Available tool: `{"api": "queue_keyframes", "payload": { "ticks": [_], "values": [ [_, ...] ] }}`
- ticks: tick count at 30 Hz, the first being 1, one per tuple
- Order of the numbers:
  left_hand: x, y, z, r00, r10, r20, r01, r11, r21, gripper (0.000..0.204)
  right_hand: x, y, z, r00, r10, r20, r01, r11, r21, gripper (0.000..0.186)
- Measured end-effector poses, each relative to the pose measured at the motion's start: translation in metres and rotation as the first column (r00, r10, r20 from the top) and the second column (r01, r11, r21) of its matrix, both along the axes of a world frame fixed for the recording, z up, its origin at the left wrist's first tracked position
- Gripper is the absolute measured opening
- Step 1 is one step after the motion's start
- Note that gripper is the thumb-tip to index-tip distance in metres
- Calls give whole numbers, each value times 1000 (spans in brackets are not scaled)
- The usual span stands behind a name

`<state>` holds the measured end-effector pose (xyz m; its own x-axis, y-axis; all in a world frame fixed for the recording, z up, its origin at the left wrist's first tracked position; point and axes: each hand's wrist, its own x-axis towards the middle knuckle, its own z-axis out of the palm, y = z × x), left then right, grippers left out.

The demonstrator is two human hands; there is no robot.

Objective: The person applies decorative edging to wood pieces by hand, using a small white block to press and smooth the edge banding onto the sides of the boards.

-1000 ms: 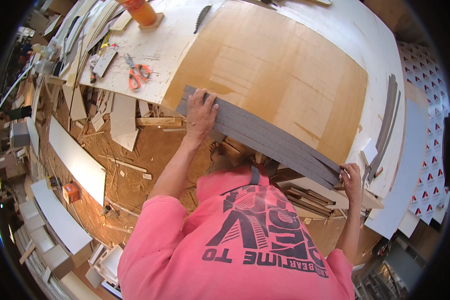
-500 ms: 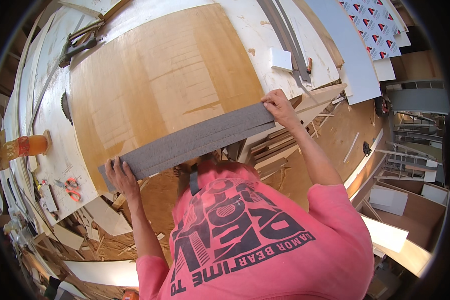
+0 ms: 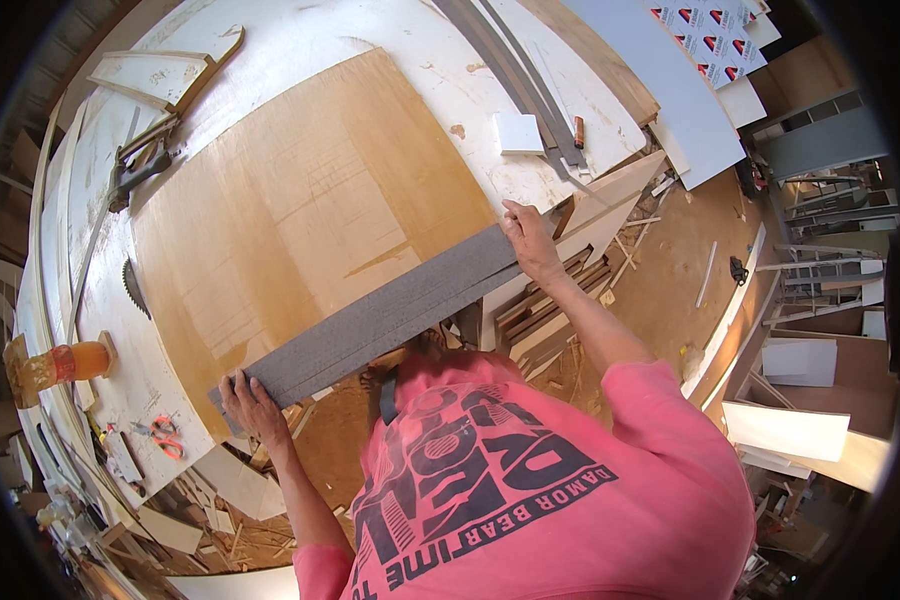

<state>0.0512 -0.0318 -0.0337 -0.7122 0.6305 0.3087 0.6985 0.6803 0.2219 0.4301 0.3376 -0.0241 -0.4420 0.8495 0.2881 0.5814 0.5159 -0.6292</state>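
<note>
A long dark grey strip [image 3: 370, 318], like laminate or thin board, lies along the near edge of a yellowish-brown plywood panel [image 3: 270, 215]. A lengthwise line runs along it, and I cannot tell whether it is one piece or two laid together. At its left end my left hand [image 3: 254, 408] grips the edge, fingers on top and thumb hidden. My right hand [image 3: 532, 246] holds the right end at the panel's near right corner, fingers curled and partly hidden. The panel lies flat on a white worktable [image 3: 420, 70].
On the table's left are orange-handled scissors [image 3: 165, 437], a jar of amber liquid [image 3: 70, 364], a circular saw blade [image 3: 134, 288] and a dark clamp-like tool [image 3: 138, 178]. Right of the panel sit a white block [image 3: 518, 134] and dark strips [image 3: 500, 60]. Wood offcuts [image 3: 555, 305] lie below.
The whole view has shifted and turned slightly, so the table and panel appear lower on the left. Both hands stay at the ends of the grey strip.
</note>
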Motion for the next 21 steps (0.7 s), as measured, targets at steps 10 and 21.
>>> {"api": "queue_keyframes", "payload": {
  "ticks": [10,21],
  "values": [
    [-4,-1,9,997,7,71,-16,992,127,49,38,156,22,790,-406,459,379,912,153,35],
    [19,-10,20,996,49,77,-60,987,150,45,25,178,9,688,-297,662,123,947,297,18]
  ]
}}
